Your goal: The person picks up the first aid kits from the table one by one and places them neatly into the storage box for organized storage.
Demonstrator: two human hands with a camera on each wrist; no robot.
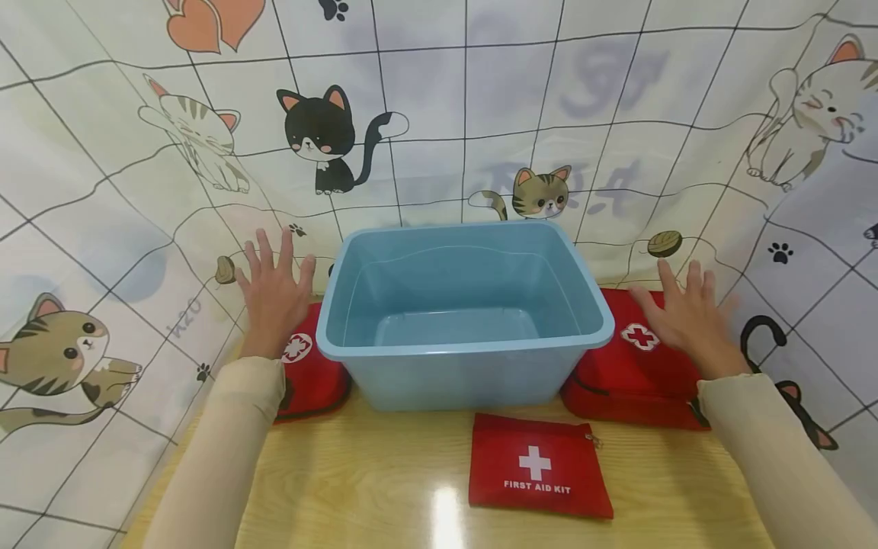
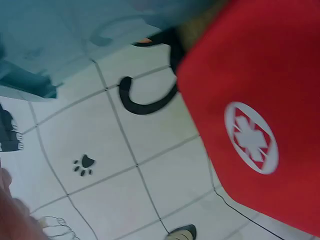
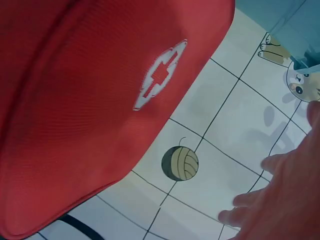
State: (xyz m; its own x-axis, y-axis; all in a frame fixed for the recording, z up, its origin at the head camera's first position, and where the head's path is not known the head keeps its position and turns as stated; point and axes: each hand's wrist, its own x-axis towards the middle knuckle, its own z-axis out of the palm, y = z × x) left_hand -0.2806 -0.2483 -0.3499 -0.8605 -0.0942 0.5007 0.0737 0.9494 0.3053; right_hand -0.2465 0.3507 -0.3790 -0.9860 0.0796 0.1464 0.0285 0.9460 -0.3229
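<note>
Both hands are raised with spread fingers, one on each side of a light blue plastic bin (image 1: pixel 453 381), and neither holds anything. The left hand (image 1: pixel 276 297) hovers over a red bag (image 1: pixel 312 389) with a white round emblem, left of the bin. Above a larger red bag (image 1: pixel 638 381) with a white cross emblem, right of the bin, is the right hand (image 1: pixel 689 316). In the left wrist view the red bag (image 2: pixel 260 100) fills the right side. The right wrist view shows the larger red bag (image 3: pixel 100 115) beside the right hand (image 3: pixel 285 195).
A flat red first aid kit pouch (image 1: pixel 535 499) with a zipper lies in front of the bin on the wooden table (image 1: pixel 370 480). White cloth (image 1: pixel 439 99) printed with cats and grid lines hangs behind and at both sides.
</note>
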